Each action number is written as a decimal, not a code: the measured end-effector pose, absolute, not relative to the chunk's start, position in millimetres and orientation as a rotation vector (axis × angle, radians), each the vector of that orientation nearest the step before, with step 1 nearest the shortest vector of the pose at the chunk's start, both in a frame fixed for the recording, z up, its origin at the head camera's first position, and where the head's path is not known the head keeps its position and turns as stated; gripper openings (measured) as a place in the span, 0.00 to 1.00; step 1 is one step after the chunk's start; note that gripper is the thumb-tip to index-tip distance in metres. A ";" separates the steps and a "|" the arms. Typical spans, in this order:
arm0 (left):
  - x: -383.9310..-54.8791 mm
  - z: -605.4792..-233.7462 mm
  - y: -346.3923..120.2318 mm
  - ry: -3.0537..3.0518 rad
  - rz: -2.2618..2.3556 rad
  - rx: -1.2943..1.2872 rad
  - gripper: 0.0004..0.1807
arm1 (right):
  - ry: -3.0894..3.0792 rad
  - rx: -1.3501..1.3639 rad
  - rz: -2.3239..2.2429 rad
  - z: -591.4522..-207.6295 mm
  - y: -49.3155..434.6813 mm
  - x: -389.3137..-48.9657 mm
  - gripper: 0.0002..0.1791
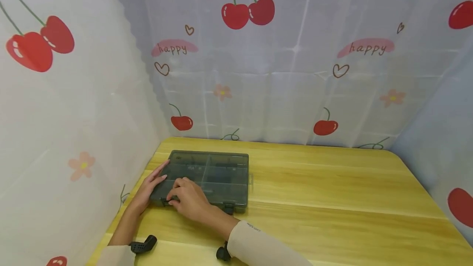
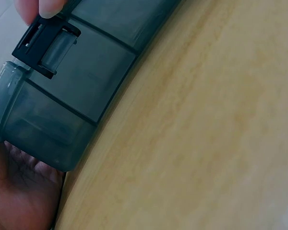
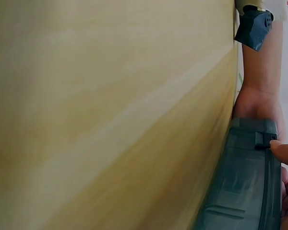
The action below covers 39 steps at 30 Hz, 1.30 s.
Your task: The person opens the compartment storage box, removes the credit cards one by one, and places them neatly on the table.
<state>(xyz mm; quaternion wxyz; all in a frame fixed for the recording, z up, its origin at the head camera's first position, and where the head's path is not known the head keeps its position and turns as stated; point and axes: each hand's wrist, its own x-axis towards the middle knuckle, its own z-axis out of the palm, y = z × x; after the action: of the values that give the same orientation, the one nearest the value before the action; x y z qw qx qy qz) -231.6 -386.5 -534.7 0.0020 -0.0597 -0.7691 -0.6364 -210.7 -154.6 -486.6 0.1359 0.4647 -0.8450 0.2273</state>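
A translucent dark grey storage box (image 1: pixel 225 190), its inside split by dividers, lies flat on the table. My left hand (image 1: pixel 148 188) rests along its left side, fingers stretched over the lid's edge; the left wrist view shows the palm (image 2: pixel 24 201) against the box's end. My right hand (image 1: pixel 190 198) bends over the front left corner, thumb and forefinger pinching the black latch (image 2: pixel 45 45) there. In the right wrist view a fingertip (image 3: pixel 278 147) presses on that latch. A second black latch (image 1: pixel 228 207) sits at the front right, with no hand on it.
The wooden table (image 1: pixel 332 188) stretches off to the right of the box. White curtains (image 1: pixel 281 93) printed with cherries stand behind it and at both sides, the left one close to my left arm. A dark wrist camera (image 1: pixel 144 244) is strapped to the left wrist.
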 end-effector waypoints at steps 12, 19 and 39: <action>-230.7 -534.0 -387.4 -2.403 -2.007 -0.202 0.31 | -2.435 1.369 0.880 -483.3 -158.1 -212.3 0.04; -230.6 -534.5 -386.8 -2.400 -2.021 -0.213 0.31 | -2.451 1.377 0.922 -483.0 -158.8 -213.8 0.03; -232.1 -534.0 -389.2 -2.436 -1.980 -0.216 0.32 | -2.432 1.495 0.468 -483.9 -161.4 -211.2 0.03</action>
<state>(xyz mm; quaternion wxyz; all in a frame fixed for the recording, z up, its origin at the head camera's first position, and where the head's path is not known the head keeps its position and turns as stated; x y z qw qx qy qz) -232.1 -389.2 -534.0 -0.0025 -0.0685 -0.7742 -0.6293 -211.2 -161.4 -483.9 0.1241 0.5129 -0.8341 0.1606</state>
